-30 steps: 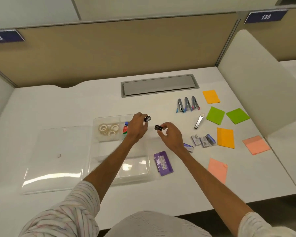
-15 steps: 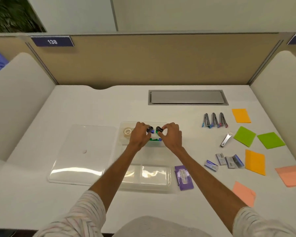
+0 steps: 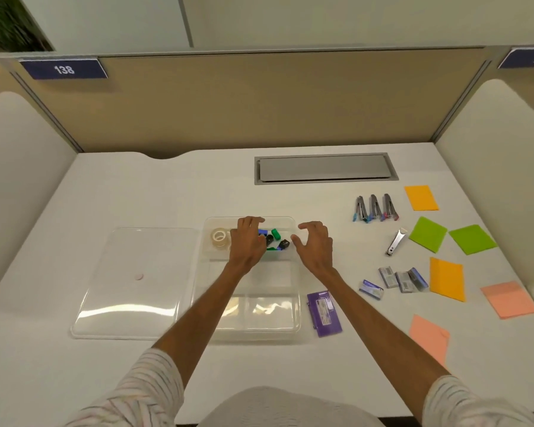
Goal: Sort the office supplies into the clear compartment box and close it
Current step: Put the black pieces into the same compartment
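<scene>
Both hands hover over the far part of the clear compartment box [image 3: 296, 318], and neither holds anything that can be seen. On the left hand [image 3: 247, 245] the fingers are loosely bent downward, with the tips close to the far wall of the box; whether they touch it I cannot tell. On the right hand [image 3: 315, 246] the fingers are spread and slightly curved, the palm facing left, above the right edge of the box. Between the two hands, in the far middle compartment, lies a small heap of clips [image 3: 275, 234] in blue, green and black. In the far left compartment, partly hidden behind the left hand, are some rolls of clear tape [image 3: 219, 237]. The box stands open on the white desk [image 3: 167, 195], and its clear lid [image 3: 130, 282] lies flat just beside it on the left. A purple flat case [image 3: 325, 312] lies just beside the near right corner of the box. Further to the right on the desk are three small staplers [image 3: 375, 208], several little staple boxes [image 3: 403, 280] and coloured paper notes [image 3: 446, 278].
</scene>
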Demonstrator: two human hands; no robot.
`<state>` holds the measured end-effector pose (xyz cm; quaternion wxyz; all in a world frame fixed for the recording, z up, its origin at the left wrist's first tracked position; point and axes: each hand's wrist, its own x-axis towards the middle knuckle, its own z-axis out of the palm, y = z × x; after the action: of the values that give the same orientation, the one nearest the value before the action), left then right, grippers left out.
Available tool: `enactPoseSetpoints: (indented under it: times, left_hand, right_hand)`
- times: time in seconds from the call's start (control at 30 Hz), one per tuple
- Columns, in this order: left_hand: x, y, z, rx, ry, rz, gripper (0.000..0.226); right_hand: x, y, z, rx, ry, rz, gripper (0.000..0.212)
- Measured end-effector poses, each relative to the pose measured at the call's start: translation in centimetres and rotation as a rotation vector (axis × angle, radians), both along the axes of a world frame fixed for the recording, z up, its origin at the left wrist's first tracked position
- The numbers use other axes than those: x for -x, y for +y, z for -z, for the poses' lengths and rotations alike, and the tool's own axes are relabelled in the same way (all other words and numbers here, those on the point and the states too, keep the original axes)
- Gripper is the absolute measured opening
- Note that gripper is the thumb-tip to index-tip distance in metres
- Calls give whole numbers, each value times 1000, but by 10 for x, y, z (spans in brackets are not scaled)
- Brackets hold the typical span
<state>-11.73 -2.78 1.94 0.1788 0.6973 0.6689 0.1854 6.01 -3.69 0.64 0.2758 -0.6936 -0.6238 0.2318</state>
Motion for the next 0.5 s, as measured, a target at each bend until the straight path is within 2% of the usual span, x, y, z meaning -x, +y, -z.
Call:
enactPoseSetpoints:
  times: [0.37, 0.5]
  left_hand:
    - [-58, -20, -1, -60, -14, 165, 33]
    - [-80, -30, 4, -56, 35, 228, 31]
  right_hand:
    - [-42, -31, -1, 24, -20, 106, 28]
    - [-66, -45, -1, 39, -42, 161, 28]
